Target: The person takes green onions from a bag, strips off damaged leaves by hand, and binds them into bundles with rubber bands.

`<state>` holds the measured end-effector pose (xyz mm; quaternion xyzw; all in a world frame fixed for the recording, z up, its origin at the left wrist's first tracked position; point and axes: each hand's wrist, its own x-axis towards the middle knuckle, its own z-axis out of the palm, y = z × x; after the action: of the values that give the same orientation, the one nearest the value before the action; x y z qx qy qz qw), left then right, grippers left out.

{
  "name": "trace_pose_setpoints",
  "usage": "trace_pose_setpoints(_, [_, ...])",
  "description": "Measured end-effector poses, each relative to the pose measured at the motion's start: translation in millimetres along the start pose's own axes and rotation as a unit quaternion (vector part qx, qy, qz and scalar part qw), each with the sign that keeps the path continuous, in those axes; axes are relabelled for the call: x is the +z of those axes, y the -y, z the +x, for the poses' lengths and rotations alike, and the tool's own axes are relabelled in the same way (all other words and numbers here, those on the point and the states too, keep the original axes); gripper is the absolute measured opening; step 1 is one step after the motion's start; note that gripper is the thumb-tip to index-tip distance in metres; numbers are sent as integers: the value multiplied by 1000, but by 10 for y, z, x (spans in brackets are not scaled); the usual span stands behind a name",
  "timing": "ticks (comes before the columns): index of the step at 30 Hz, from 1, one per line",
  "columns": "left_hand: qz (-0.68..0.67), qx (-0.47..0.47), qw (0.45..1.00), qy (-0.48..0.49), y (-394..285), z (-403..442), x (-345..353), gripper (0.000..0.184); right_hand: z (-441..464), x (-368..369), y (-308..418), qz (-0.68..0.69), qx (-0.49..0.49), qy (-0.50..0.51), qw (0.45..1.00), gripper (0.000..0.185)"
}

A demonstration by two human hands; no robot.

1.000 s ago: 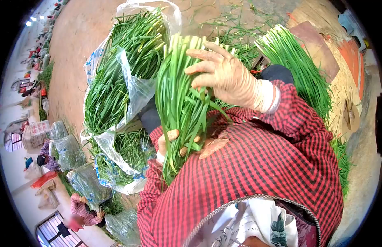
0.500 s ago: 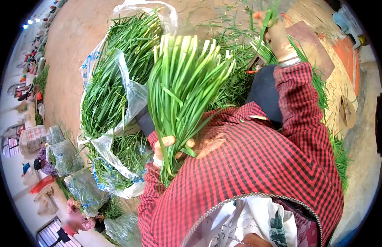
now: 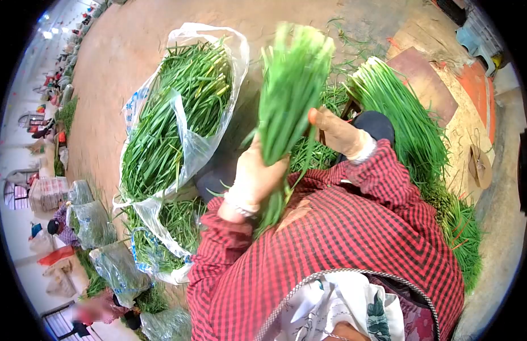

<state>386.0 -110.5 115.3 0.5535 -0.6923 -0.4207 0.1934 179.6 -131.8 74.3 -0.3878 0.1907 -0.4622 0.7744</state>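
My left hand (image 3: 256, 173) is wrapped round the lower, leafy part of a bunch of green stalks (image 3: 292, 91), held upright with its pale ends up and blurred by motion. Just right of that bunch is my right hand (image 3: 338, 133), gloved, with something orange at its fingertips; what its fingers hold is too small to make out. An open plastic bag (image 3: 238, 57) full of green stalks (image 3: 178, 125) stands on the left. To the right lies a large pile of stalks (image 3: 397, 108), pale ends pointing up and left.
Loose green leaves (image 3: 331, 96) lie on the floor beyond my knees. A blue plastic stool (image 3: 473, 45) is at the upper right. More greens (image 3: 465, 244) lie at my right side. A person (image 3: 99, 310) is among filled plastic bags (image 3: 121, 273) at the lower left.
My right hand has come back from the pile at the upper right to beside the bunch. My left hand has moved up and right, and the bunch looks more compact and stands further right.
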Motion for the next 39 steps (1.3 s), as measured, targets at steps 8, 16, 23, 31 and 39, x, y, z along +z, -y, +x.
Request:
trace_pose_setpoints(8, [181, 135, 974, -8, -385, 229, 457, 100, 105, -30, 275, 70, -29, -180, 981, 52])
trace_pose_setpoints(16, [-514, 64, 853, 60, 96, 579, -122, 85, -51, 5, 557, -275, -73, -198, 938, 53])
trace_pose_setpoints(23, [-602, 59, 795, 47, -126, 556, -113, 67, 45, 701, 104, -759, 68, -129, 635, 112])
trace_pose_setpoints(31, [-639, 60, 763, 75, -212, 504, -99, 64, 389, 308, 755, -639, -79, -141, 752, 94])
trace_pose_setpoints(39, [-592, 27, 801, 89, -311, 553, -139, 63, 670, 440, 783, -299, -64, -81, 949, 58])
